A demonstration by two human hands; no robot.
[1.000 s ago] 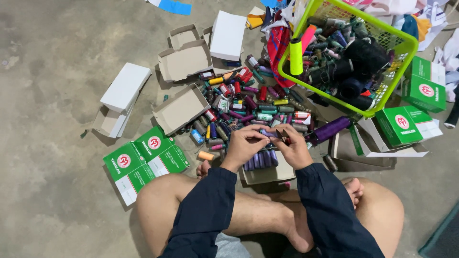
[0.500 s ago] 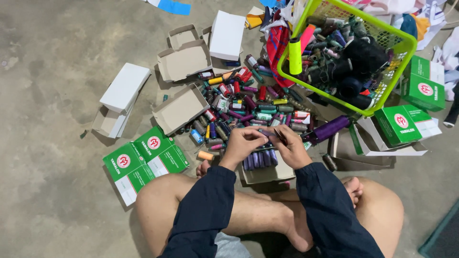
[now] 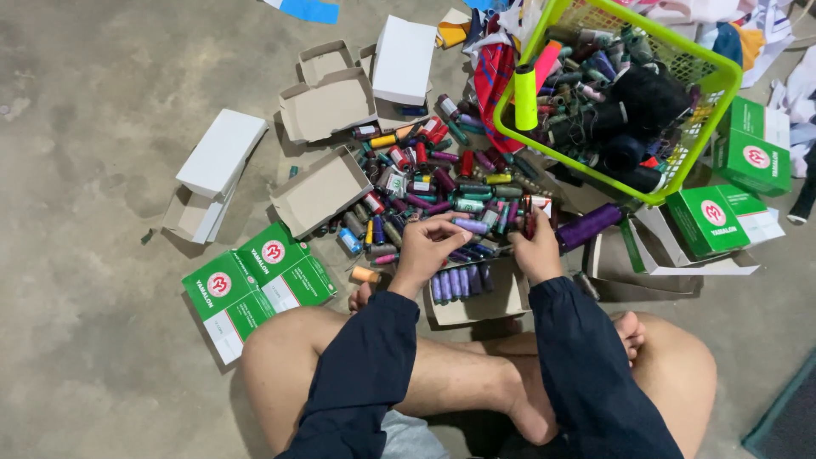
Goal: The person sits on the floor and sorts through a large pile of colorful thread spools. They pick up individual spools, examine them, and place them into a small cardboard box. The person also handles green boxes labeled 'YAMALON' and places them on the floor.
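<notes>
Concrete flooring is carrying our scattered thread spools. We are pinching a lilac spool in the closed fingers of our left hand. Just below that grip, an open box is holding a row of purple spools. Our right hand is curling closed beside it; what it is gripping we cannot tell. Beyond, a green basket is standing.

Place: sewing workshop or storeroom.
Floor: bare stained concrete floor.
Stock: loose thread spools heaped on the floor.
Packaging: green cartons, open white boxes.
Storage: green mesh basket holding thread cones.
</notes>
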